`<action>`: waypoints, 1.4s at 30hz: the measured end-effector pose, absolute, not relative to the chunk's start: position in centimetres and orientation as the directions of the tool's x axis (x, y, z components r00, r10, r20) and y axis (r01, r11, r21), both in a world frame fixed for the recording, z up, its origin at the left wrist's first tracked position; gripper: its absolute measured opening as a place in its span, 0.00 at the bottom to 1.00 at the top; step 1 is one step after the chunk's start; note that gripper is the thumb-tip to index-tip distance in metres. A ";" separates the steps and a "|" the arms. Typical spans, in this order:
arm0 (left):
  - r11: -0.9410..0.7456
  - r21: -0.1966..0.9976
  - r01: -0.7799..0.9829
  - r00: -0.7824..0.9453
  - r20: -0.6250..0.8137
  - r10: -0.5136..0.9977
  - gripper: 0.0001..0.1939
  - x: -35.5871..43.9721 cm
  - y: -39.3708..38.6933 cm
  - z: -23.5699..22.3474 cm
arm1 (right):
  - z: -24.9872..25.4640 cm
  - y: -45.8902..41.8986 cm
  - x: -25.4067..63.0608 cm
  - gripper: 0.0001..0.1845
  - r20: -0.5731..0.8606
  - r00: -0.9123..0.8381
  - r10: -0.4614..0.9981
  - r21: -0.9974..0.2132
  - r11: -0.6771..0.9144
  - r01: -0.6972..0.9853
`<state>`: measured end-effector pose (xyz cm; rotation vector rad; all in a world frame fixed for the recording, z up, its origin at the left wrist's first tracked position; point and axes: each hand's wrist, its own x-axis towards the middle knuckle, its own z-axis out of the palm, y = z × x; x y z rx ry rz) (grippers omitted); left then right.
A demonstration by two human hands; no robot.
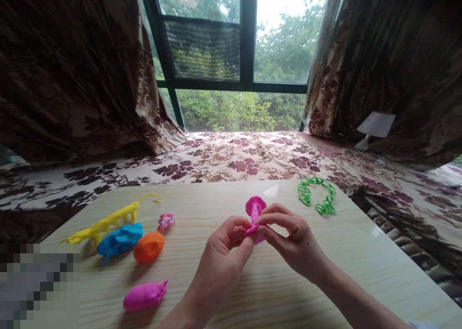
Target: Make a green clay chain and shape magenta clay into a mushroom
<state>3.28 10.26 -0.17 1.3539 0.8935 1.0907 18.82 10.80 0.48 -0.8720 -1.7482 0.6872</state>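
Observation:
Between my two hands, above the middle of the table, is a pink modelling clay piece (pixel 256 207) with a round, ruffled disc at its far end and a narrow stem. My left hand (pixel 230 249) pinches its near end between thumb and fingers. From the other side, the thumb and fingertips of my right hand (pixel 288 235) grip the same end. A flattened pink part shows between the fingertips; some of the piece is hidden by them. At the left lies a separate pink clay lump (pixel 144 296) with a crimped end.
Left on the table (pixel 202 201) are a yellow clay animal (pixel 111 220), a blue clay piece (pixel 121 240), an orange clay piece (pixel 149 247) and a small pink-and-white bumpy cluster (pixel 166 220). A green chain (pixel 327 204) lies far right. Beyond stands a white lamp (pixel 375 124).

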 end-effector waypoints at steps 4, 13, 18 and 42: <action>-0.109 0.994 -0.009 0.233 0.108 0.967 0.06 3.2 10.3 -0.1 | 0.7 10.8 19.0 0.06 0.522 -0.246 0.817 -0.779 0.574 0.253; 0.083 0.970 -0.227 0.227 -0.030 0.973 0.11 3.2 10.5 0.2 | 0.4 11.1 19.2 0.07 0.516 -0.168 0.840 -0.794 0.542 0.274; -0.076 0.996 -0.053 0.181 0.084 0.980 0.08 3.1 10.4 -0.2 | 0.3 11.0 18.9 0.04 0.527 -0.161 0.835 -0.805 0.551 0.222; -0.216 0.976 -0.018 0.202 0.215 0.955 0.06 2.7 10.3 0.9 | 0.6 10.5 18.8 0.04 0.500 -0.227 0.836 -0.813 0.543 0.210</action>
